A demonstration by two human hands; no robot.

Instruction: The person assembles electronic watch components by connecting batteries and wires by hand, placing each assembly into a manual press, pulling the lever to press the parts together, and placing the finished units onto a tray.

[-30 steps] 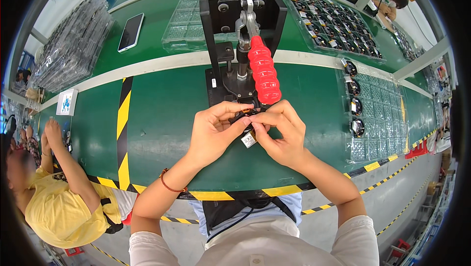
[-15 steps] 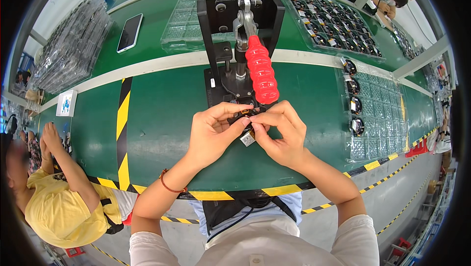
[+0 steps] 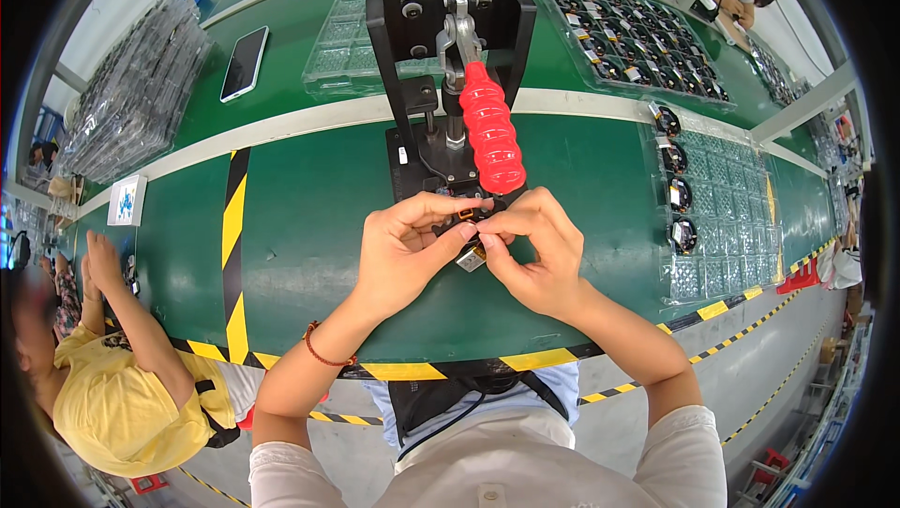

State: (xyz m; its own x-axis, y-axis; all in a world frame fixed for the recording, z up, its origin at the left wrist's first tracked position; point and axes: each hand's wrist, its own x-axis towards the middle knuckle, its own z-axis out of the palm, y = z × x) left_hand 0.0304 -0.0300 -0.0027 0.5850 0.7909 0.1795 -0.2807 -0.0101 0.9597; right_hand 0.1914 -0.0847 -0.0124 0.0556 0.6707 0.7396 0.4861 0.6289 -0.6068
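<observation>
Both hands pinch one small black round electronic part with a white-labelled piece hanging below it. My left hand grips its left side, thumb and forefinger closed. On the right side, my right hand closes its thumb and fingertips on the same part. The fingers cover much of it, so its details are hidden. Directly beyond the hands stands a black toggle clamp press with a red ribbed handle. The part is held just in front of the press's base.
At right a clear plastic tray holds several black round parts in its left column. A fuller tray lies behind it. Stacked clear trays, a phone and a small white box are at left. A person in yellow sits nearby.
The hands keep their pinch on the part, with the fingers shifted slightly. The white-labelled piece appears a little higher and tilted. The whole view has moved slightly.
</observation>
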